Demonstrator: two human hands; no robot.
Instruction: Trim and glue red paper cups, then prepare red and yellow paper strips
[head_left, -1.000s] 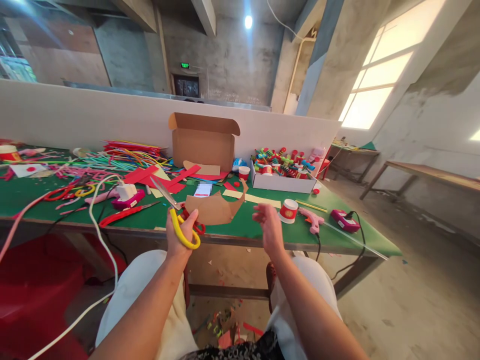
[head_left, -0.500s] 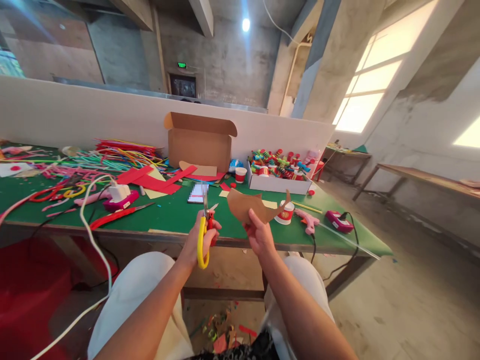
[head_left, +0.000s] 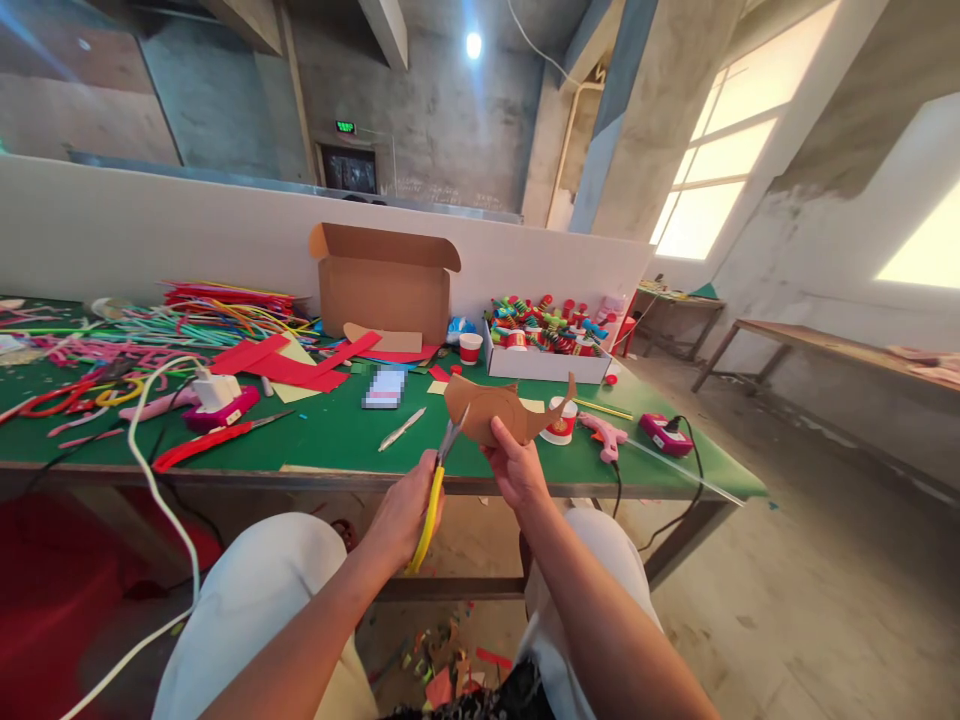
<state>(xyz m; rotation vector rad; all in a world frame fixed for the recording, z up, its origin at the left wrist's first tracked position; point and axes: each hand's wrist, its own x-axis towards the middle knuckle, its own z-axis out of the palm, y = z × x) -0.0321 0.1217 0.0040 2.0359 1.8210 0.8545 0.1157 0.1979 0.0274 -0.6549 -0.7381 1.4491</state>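
Note:
My left hand (head_left: 405, 510) is closed round the yellow handles of a pair of scissors (head_left: 436, 475), whose blades point up into the left edge of a brown cardboard cutout (head_left: 499, 408). My right hand (head_left: 514, 470) pinches the lower edge of that cutout and holds it up in front of the green table (head_left: 337, 435). Both hands hover just before the table's front edge, above my lap.
An open cardboard box (head_left: 384, 285) stands at the back. A white tray of colourful trinkets (head_left: 547, 345) is right of it. Red paper sheets (head_left: 289, 362), pipe cleaners (head_left: 187, 315), a pink glue gun (head_left: 604, 437), red paper cups (head_left: 559, 420) and red scissors (head_left: 217, 437) lie on the table. Scraps litter the floor.
The cardboard cutout went from my left hand to my right. My left hand turned the scissors upright and brought the blades to the cutout's edge. The view drifted slightly right.

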